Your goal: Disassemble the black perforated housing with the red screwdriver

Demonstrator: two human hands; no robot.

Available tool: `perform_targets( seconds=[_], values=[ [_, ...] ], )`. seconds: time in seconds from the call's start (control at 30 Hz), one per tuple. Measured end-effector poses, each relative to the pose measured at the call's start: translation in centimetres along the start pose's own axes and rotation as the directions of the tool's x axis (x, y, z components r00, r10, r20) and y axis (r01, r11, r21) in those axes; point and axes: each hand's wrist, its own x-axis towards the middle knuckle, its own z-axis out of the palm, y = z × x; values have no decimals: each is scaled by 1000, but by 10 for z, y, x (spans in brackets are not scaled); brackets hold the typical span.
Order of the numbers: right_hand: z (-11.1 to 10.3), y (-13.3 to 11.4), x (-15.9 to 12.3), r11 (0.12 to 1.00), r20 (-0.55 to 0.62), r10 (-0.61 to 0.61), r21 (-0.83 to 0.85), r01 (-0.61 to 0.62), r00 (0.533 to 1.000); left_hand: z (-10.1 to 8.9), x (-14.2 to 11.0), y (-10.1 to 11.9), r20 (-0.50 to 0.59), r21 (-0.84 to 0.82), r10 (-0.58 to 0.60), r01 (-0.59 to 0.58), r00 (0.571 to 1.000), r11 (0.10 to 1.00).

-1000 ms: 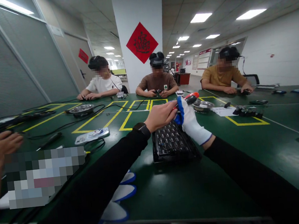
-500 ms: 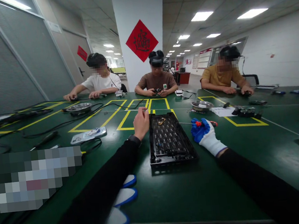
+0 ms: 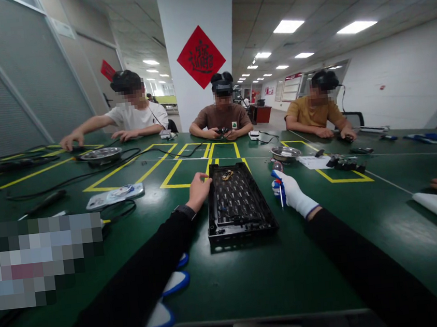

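Note:
A shallow black plastic casing (image 3: 242,202) lies lengthwise in front of me, with rows of slots in its floor and a small gold-coloured part (image 3: 227,175) near its far end. My bare left hand (image 3: 199,191) is at the casing's far left edge, its fingers bent round the rim; the fingertips are partly hidden. To the right of the casing, my right hand (image 3: 292,191), in a white and blue glove, is closed round a screwdriver (image 3: 282,197). The tool stands roughly upright, its handle end above the fist and its shaft pointing down, apart from the casing.
A phone (image 3: 114,195) and cables lie to the left. Metal bowls (image 3: 285,153) (image 3: 101,154) stand farther back, with black parts (image 3: 345,164) at the right. A spare glove (image 3: 160,315) lies under my left forearm. Several co-workers sit around the green table.
The screwdriver has swung from lying sideways over the casing's right edge to pointing down in my right hand. My left hand has come slightly nearer along the casing's left rim.

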Motion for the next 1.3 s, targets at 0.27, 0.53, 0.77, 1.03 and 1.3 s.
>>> perform_targets(
  seconds=[0.27, 0.53, 0.77, 1.03, 1.3],
  values=[
    [15, 14, -5, 720, -124, -249, -687, 98, 961, -1, 2, -6, 85, -47, 110, -107, 990, 993],
    [25, 12, -14, 50, -34, -206, -998, -25, 978, 1, 0, -6, 94, -17, 112, -111, 989, 994],
    [23, 11, -14, -43, 62, -120, -997, 57, 991, 2, 2, -8, 75, -18, 137, -136, 988, 991],
    [54, -16, 6, -137, 343, -245, -938, 317, 907, 4, 6, -11, 54, -47, 143, -140, 988, 989],
    [138, -5, 65, -261, 478, -6, -849, 460, 878, 0, 2, -8, 76, -56, 120, -116, 990, 992]
  ],
)
